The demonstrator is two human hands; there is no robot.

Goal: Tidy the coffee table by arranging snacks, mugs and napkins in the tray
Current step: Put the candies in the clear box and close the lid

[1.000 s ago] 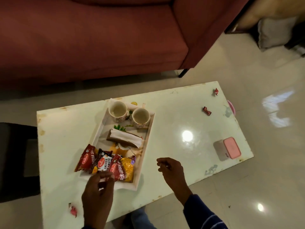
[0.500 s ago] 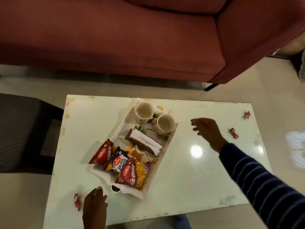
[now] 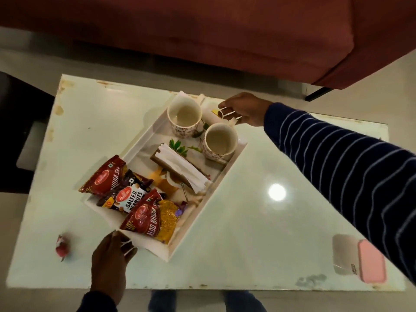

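While each hand grips a handle, tray [image 3: 221,177] sits between left hand [image 3: 110,261] and right hand [image 3: 244,108].

The small red wrapped candy [image 3: 62,246] on the pale glossy table [image 3: 247,221] is motion-blurred. The red "Aloo Bhujia" snack packet [image 3: 144,218] covers most of the yellow packet [image 3: 169,218] and part of the "Salted Peanuts" packet [image 3: 130,197]. The folded white napkins [image 3: 182,169] hide most of the brown holder [image 3: 157,159]. The striped sleeve [image 3: 351,174] is cut off at the right edge.
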